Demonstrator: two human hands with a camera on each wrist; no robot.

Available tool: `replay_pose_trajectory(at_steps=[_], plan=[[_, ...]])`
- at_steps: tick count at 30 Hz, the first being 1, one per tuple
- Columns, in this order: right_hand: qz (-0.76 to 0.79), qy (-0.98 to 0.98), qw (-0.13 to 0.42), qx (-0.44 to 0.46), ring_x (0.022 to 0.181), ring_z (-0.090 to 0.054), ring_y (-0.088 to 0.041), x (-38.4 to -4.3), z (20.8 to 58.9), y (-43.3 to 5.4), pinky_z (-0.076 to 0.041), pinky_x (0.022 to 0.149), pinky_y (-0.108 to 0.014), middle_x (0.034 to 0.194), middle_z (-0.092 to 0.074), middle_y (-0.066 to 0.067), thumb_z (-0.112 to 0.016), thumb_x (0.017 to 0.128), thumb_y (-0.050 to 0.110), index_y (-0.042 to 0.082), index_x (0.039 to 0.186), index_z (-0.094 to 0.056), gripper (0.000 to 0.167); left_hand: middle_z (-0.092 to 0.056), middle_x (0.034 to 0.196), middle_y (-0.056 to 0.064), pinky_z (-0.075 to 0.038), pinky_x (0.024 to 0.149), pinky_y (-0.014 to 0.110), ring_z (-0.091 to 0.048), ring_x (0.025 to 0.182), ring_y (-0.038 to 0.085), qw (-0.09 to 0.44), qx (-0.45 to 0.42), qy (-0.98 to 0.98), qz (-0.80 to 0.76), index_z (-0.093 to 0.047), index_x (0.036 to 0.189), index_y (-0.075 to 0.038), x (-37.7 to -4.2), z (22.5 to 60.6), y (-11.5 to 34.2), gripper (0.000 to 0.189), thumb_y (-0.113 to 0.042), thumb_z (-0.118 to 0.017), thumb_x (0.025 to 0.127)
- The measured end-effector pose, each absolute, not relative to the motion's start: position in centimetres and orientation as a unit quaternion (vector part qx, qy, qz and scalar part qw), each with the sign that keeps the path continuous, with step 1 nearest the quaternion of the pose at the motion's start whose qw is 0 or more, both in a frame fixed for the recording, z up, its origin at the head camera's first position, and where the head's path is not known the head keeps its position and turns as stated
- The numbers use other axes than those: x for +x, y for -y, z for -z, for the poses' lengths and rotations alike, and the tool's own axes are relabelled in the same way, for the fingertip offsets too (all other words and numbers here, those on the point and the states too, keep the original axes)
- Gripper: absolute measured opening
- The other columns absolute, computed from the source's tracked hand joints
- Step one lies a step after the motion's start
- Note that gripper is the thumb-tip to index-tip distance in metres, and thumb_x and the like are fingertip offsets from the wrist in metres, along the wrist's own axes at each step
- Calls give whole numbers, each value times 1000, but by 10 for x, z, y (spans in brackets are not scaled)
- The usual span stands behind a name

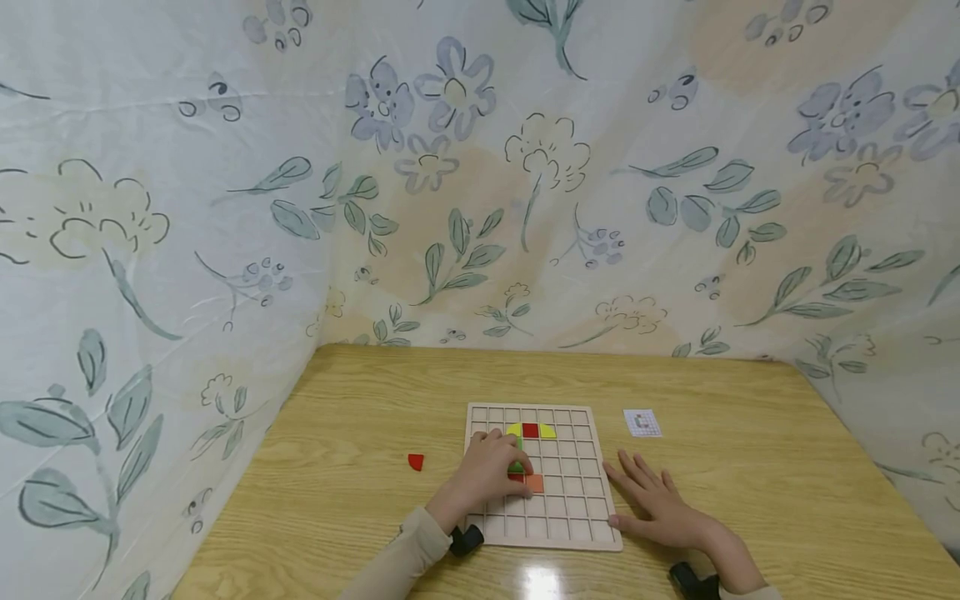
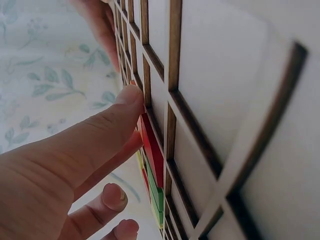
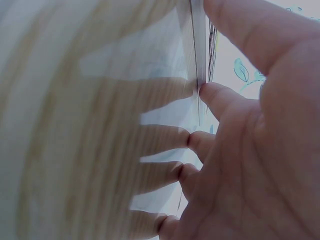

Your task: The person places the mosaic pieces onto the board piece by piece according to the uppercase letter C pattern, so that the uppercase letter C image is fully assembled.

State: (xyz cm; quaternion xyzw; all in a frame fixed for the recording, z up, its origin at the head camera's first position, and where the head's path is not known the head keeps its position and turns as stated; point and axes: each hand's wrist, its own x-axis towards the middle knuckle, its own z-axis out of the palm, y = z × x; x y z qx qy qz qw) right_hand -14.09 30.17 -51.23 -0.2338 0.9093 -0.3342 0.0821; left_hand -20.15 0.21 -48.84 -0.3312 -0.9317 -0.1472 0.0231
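A pale wooden grid board (image 1: pixel 570 525) lies on the table. My left hand (image 1: pixel 491 468) is over its left half, thumb and index finger pinching an orange square tile (image 1: pixel 535 483) at its near and far edges. Beside that tile a red piece (image 2: pixel 152 150) sits in the grid, partly covered by the hand in the head view. Green pieces (image 2: pixel 155 192) run beyond it. Farther up are a red square (image 1: pixel 531 431) and a yellow rounded piece (image 1: pixel 548 432). My right hand (image 1: pixel 660 508) rests with spread fingers on the table, thumb and index fingertip at the board's right edge.
A loose red quarter-round piece (image 1: pixel 416 462) lies on the wooden table (image 1: pixel 360 417) left of the board. A small white card (image 1: pixel 642 422) with a printed grid pattern lies to the right. Floral cloth (image 1: pixel 480 250) hangs behind and at the sides.
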Motion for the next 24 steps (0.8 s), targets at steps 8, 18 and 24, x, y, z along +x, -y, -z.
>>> replay_pose_trajectory(at_steps=[8,18,24], plan=[[333,-910,86,-230,135,2,-50,-141,512,-301,7,94,-73,150,-9,-29,-61,87,34,8,145,-29,72,-55,81,-13,-36,80,39,-40,76,7,23,-326,932,158,-72,90,-32,-203,487,6,27,-50,-75,70],[340,-908,83,-230,137,2,-47,-139,510,-301,7,94,-72,150,-8,-29,-62,87,34,8,145,-30,71,-53,76,-11,-35,79,38,-39,73,8,23,-302,935,183,-73,91,-31,-205,484,23,25,-43,-77,70],[334,-912,82,-224,134,-1,-53,-139,510,-301,7,95,-72,150,-9,-28,-62,86,35,9,145,-30,72,-56,80,-9,-36,83,43,-42,75,8,28,-289,937,195,-73,93,-28,-205,481,35,24,-38,-78,72]])
